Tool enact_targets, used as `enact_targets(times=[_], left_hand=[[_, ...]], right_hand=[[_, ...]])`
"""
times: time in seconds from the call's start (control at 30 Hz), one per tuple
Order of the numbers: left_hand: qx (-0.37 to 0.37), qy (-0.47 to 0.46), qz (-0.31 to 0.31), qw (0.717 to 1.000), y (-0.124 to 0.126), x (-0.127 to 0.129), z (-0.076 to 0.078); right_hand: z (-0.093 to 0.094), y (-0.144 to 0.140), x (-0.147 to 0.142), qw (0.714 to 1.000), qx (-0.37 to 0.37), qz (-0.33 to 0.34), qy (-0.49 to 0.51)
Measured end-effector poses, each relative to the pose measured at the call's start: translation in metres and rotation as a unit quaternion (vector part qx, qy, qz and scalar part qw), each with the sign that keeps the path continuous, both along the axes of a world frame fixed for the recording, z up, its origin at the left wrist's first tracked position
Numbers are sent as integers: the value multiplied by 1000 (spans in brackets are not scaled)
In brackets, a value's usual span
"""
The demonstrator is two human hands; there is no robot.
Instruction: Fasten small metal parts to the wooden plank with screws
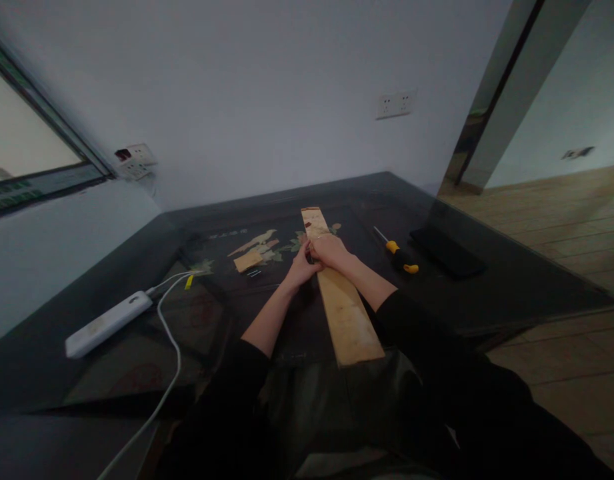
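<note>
A long, pale wooden board lies lengthwise on the dark table, its near end at the front edge by my lap. My right hand lies across the board's upper half, fingers curled toward its left side. Against it, at the board's left edge, my left hand is closed too. Between the two hands a small dark object shows; the fingers hide most of it and its kind cannot be made out. Left of the hands are a small wooden block and a few thin metal pieces, like screws or nails.
A yellow-and-black screwdriver lies right of the board, beside a flat black object. On the left is a white power strip with a white cable running off the front edge. A wall with sockets stands behind the table.
</note>
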State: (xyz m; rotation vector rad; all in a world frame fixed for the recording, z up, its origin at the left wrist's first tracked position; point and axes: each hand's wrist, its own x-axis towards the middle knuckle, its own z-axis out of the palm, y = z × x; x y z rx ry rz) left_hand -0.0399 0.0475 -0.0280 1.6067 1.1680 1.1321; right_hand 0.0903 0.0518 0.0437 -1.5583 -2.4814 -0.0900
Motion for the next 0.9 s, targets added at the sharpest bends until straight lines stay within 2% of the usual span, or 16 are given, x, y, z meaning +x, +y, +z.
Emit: enact_targets(times=[0.2, 0.6, 0.9], left_hand=[[-22, -48, -27, 998, -8, 3, 9], [-24, -26, -15, 999, -8, 2, 12], [-43, -50, -28, 997, -16, 5, 22]], right_hand=[[3, -6, 3, 1000, -3, -2, 29], [1, -2, 6, 999, -18, 22, 28], [7, -4, 10, 998, -34, 58, 15]])
